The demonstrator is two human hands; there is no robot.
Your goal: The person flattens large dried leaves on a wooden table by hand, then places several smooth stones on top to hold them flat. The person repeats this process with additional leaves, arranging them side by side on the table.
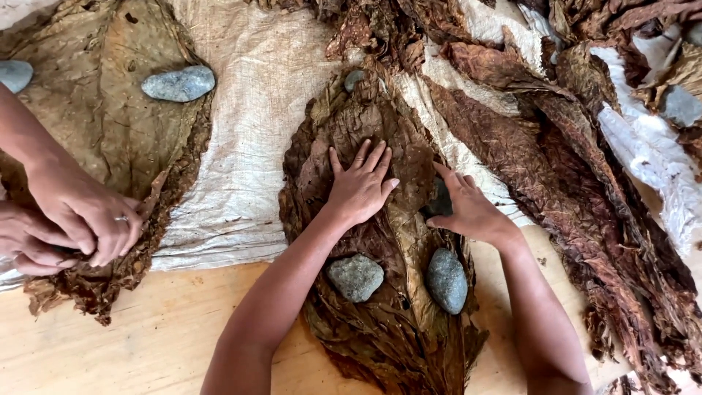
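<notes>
Left hand (360, 189) lies flat, fingers spread, on a stack of dried brown leaves (380, 241); right hand (468, 211), loosely open, touches a grey stone (439, 199) atop it. Two stones (355, 277) already weigh the stack's near end; more leaves (585, 183) wait unflattened to its right.

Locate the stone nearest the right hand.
In the head view, a grey stone lies on the central leaf pile, just below the right hand.

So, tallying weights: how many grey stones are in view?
6 stones: two on the centre leaves, one above them, two at left, one far right; more may be hidden.
</notes>
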